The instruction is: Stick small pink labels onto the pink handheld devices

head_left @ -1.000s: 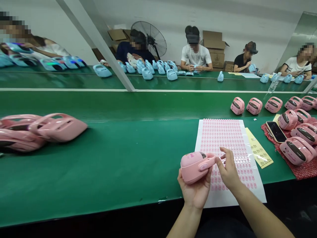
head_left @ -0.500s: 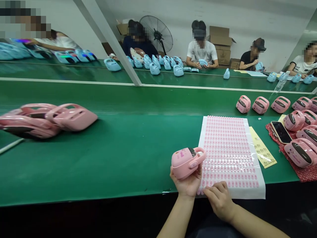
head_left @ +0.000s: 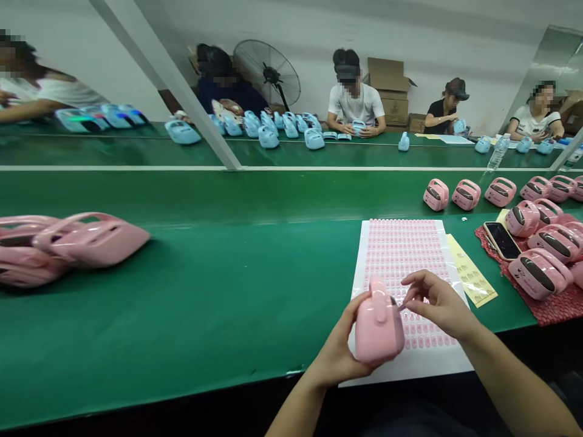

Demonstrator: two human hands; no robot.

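My left hand [head_left: 339,355] is wrapped round a pink plastic device with a carry handle [head_left: 379,331], held tilted above the near edge of the table with its dark panel turned away from me. Close to its right side, my right hand [head_left: 435,303] pinches a small pink sticker [head_left: 401,308] between thumb and forefinger. The sticker's tip reaches the device's dark panel edge; whether they touch, I cannot tell. Under both hands lies a white sheet of small pink oval stickers [head_left: 401,243], partly hidden by them.
Right of the sheet lie a yellow sticker strip [head_left: 471,273], a phone [head_left: 501,240] and a red cloth [head_left: 558,308] with several pink devices [head_left: 540,273]. More pink devices [head_left: 91,240] lie at left. Across a white rail [head_left: 319,168], several people handle blue devices [head_left: 268,137].
My left hand has turned the pink device, so its handle side faces me. My right hand has risen from the sheet's lower edge to the device with a sticker. The view has shifted right.
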